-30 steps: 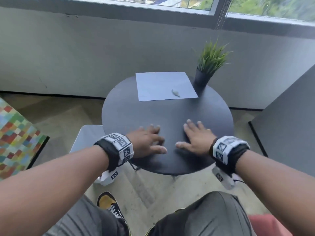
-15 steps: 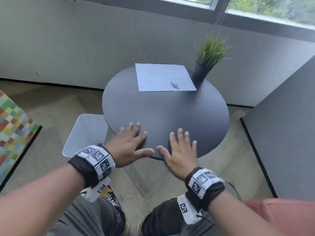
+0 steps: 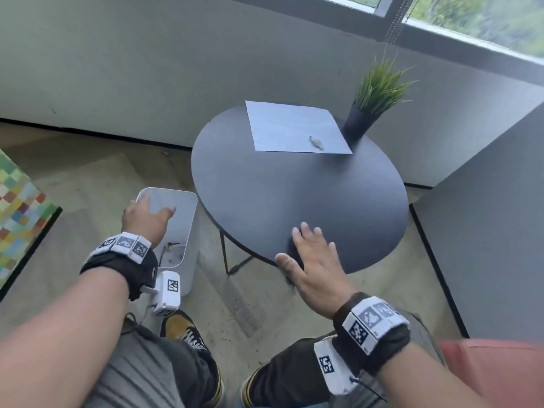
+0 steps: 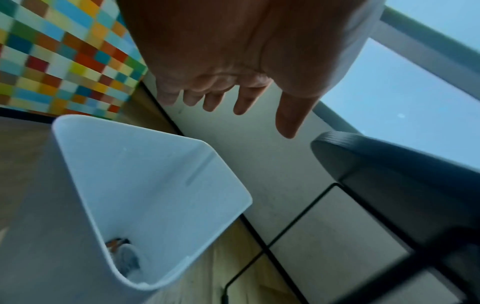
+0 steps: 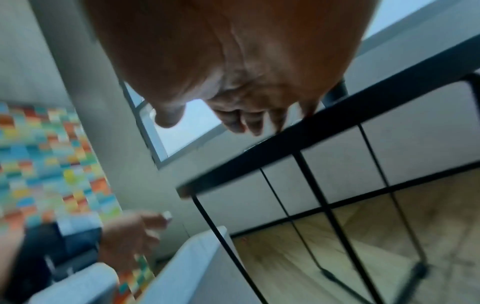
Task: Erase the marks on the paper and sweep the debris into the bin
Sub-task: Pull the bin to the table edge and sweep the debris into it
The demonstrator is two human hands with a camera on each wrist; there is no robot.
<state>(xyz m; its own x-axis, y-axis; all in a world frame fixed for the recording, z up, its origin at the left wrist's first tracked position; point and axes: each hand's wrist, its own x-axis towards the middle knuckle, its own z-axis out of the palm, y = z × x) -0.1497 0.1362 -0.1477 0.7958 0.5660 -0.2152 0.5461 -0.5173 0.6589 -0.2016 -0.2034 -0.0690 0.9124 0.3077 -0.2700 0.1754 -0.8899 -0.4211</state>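
A white sheet of paper (image 3: 297, 128) lies at the far side of the round black table (image 3: 294, 195). A small grey eraser (image 3: 316, 142) rests on the paper's near right part. The white bin (image 3: 188, 228) stands on the floor left of the table, with some scraps at its bottom (image 4: 124, 259). My left hand (image 3: 147, 219) hovers over the bin's (image 4: 155, 185) opening, fingers (image 4: 244, 102) spread, holding nothing. My right hand (image 3: 309, 260) lies over the table's near edge (image 5: 311, 139) with straight fingers (image 5: 249, 123), empty.
A potted grass plant (image 3: 371, 101) stands on the table just right of the paper. A grey panel (image 3: 485, 216) rises on the right. A multicoloured checked block (image 3: 17, 207) sits at the left. My legs and a yellow-and-black shoe (image 3: 182, 328) are below.
My left hand left the table's near edge and moved left over the bin. The right hand stayed at the table's near edge. The camera view swung left, bringing the bin into full sight.
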